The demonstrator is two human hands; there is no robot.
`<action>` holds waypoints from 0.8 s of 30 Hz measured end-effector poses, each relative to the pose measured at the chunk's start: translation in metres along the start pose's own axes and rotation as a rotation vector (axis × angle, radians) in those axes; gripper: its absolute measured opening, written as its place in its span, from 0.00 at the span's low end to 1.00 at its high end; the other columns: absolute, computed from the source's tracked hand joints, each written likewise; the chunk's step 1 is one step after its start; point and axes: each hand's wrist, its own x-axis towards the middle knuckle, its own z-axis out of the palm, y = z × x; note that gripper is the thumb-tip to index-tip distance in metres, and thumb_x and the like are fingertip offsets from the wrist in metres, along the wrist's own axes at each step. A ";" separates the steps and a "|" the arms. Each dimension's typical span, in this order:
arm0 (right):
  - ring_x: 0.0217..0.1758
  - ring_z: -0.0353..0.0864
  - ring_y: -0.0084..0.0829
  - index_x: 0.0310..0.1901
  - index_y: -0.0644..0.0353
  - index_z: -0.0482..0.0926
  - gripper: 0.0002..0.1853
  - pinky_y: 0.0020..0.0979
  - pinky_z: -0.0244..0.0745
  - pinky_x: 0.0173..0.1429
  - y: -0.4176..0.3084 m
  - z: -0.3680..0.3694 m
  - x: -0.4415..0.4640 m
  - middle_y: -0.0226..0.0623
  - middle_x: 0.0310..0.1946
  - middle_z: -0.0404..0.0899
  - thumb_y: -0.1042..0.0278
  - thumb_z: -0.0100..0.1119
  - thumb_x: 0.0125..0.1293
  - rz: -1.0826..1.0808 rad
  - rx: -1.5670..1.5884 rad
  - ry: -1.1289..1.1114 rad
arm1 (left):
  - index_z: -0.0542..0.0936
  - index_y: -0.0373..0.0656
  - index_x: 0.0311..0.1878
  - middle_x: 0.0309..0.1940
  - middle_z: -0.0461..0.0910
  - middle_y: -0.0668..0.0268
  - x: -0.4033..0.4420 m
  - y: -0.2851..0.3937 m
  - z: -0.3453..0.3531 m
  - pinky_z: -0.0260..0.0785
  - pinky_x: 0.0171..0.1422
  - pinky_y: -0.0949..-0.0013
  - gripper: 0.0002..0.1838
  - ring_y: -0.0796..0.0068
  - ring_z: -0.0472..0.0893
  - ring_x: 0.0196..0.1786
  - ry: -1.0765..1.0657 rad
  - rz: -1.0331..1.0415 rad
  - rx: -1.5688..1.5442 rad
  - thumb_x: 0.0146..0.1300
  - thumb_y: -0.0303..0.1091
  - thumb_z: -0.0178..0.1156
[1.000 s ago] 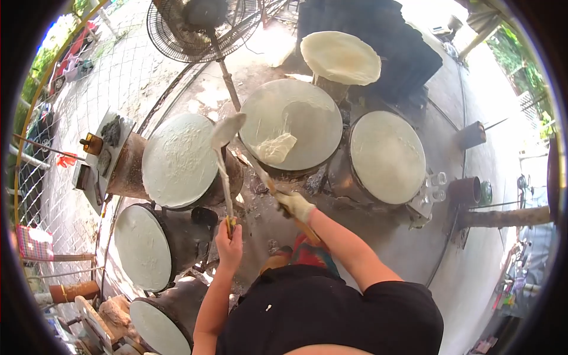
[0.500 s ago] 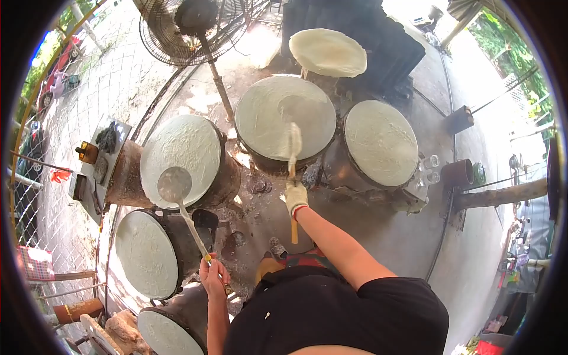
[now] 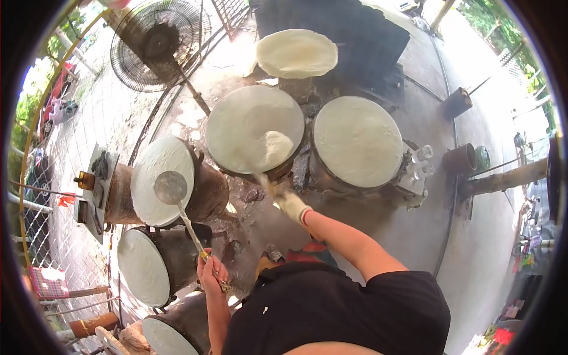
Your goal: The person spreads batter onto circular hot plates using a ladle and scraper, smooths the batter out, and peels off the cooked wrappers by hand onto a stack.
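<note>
My right hand, in a white work glove, grips the wooden handle of a long tool smeared by motion. Its far end points at the front edge of the middle drum griddle, whose round top is covered in pale batter. A lighter oval patch shows there; I cannot tell whether it is batter or the tool's head. My bare left hand is closed round the long handle of a ladle. The ladle's round bowl hangs over the batter-covered griddle at the left.
At the right stands another coated griddle, with glass jars beside it. A round pale sheet lies raised at the back. Lower left are further coated drums. A large fan stands back left; a post juts in from the right.
The right-hand tool has swung left and back towards me, off the middle of the griddle. A lighter oval patch now shows there. My left hand still holds the ladle; the view has shifted.
</note>
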 end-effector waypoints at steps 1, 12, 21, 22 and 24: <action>0.41 0.81 0.45 0.49 0.59 0.79 0.17 0.38 0.73 0.46 -0.028 -0.049 0.004 0.45 0.37 0.83 0.57 0.53 0.66 0.429 0.281 -0.215 | 0.69 0.40 0.56 0.19 0.62 0.71 0.001 -0.005 0.014 0.56 0.14 0.77 0.13 0.84 0.60 0.11 0.000 -0.008 -0.009 0.71 0.30 0.45; 0.56 0.75 0.53 0.55 0.58 0.75 0.21 0.44 0.69 0.59 0.005 -0.211 0.041 0.59 0.49 0.76 0.56 0.47 0.66 0.634 0.163 -0.368 | 0.68 0.40 0.56 0.20 0.63 0.70 0.016 -0.047 0.152 0.55 0.15 0.78 0.15 0.84 0.60 0.12 -0.067 -0.041 -0.017 0.66 0.25 0.47; 0.57 0.75 0.51 0.54 0.62 0.76 0.24 0.42 0.68 0.61 0.011 -0.205 0.057 0.57 0.51 0.76 0.52 0.45 0.68 0.357 0.270 -0.464 | 0.69 0.39 0.56 0.20 0.62 0.70 0.033 -0.050 0.175 0.55 0.15 0.78 0.16 0.84 0.60 0.12 -0.097 -0.133 -0.031 0.64 0.23 0.47; 0.60 0.73 0.48 0.59 0.60 0.74 0.26 0.40 0.65 0.64 0.010 -0.205 0.036 0.56 0.53 0.75 0.50 0.46 0.67 0.621 0.313 -0.593 | 0.69 0.39 0.56 0.20 0.62 0.70 0.036 -0.047 0.172 0.55 0.15 0.78 0.17 0.84 0.60 0.12 -0.106 -0.132 -0.034 0.64 0.23 0.47; 0.58 0.75 0.50 0.60 0.58 0.72 0.26 0.42 0.68 0.61 0.002 -0.206 0.014 0.56 0.52 0.76 0.50 0.47 0.67 0.698 0.266 -0.380 | 0.69 0.39 0.57 0.20 0.62 0.70 0.043 -0.042 0.164 0.55 0.15 0.77 0.17 0.84 0.60 0.12 -0.120 -0.154 -0.042 0.64 0.23 0.47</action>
